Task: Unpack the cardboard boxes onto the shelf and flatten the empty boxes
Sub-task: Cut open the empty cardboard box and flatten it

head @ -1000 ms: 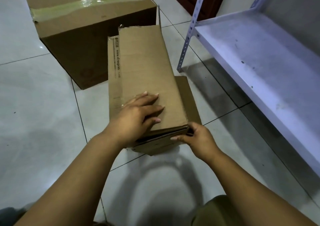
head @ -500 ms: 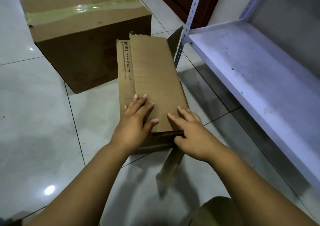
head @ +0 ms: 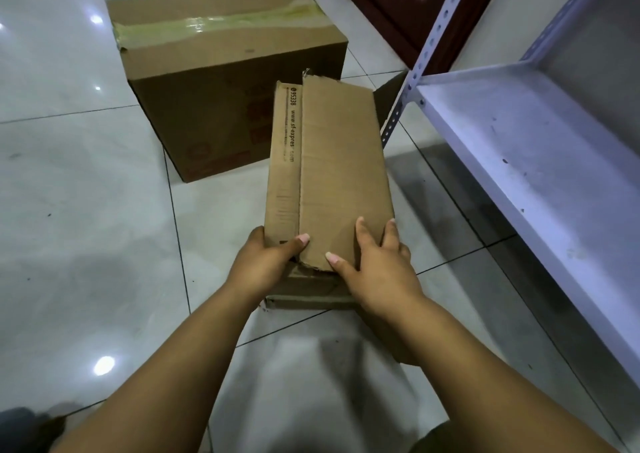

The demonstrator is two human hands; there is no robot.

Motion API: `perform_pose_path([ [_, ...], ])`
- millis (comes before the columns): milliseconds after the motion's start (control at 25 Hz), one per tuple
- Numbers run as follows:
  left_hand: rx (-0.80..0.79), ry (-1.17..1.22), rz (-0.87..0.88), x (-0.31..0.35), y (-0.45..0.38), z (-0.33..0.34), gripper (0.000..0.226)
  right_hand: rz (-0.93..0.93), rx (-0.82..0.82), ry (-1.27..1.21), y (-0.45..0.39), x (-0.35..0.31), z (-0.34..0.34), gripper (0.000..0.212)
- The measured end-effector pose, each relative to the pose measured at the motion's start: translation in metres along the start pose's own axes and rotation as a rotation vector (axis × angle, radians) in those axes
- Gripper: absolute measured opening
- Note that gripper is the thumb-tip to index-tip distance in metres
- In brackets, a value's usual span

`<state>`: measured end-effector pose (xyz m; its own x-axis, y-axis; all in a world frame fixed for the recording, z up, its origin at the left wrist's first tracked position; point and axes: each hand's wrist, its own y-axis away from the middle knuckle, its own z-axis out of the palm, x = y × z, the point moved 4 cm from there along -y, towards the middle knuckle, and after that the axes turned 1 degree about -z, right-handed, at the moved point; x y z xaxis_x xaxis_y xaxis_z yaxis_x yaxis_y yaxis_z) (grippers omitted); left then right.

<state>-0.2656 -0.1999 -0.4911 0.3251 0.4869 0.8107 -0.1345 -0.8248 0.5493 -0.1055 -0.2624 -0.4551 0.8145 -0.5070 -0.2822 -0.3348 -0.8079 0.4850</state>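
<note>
A small brown cardboard box (head: 332, 161) with printed lettering along its left flap lies on the tiled floor, its top flaps folded shut. My left hand (head: 266, 262) grips its near left corner, thumb on top. My right hand (head: 374, 269) lies on the near right part of the top flap with fingers spread and fairly straight. A larger brown box (head: 221, 71), sealed with yellowish tape, stands just behind it. The pale metal shelf (head: 540, 161) at the right carries nothing on the board in view.
The shelf's perforated upright post (head: 426, 54) stands right beside the small box's far right corner. Glossy grey floor tiles (head: 79, 230) spread to the left and front. A dark wooden door or panel (head: 398, 12) is at the back.
My left hand slid from flat on the box top to its near left corner. My right hand moved further onto the top flap. The near end flap no longer hangs out.
</note>
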Motion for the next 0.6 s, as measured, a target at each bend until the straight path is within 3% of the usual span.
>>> perform_pose_path([
  [240,0.097,-0.01,-0.002,-0.002,0.009,-0.032,0.041,-0.068,-0.019,-0.002,0.003,-0.031,0.011,0.086],
  [600,0.373,-0.182,0.042,-0.001,0.049,-0.102,0.046,-0.249,-0.09,-0.14,0.019,-0.081,0.031,0.09],
])
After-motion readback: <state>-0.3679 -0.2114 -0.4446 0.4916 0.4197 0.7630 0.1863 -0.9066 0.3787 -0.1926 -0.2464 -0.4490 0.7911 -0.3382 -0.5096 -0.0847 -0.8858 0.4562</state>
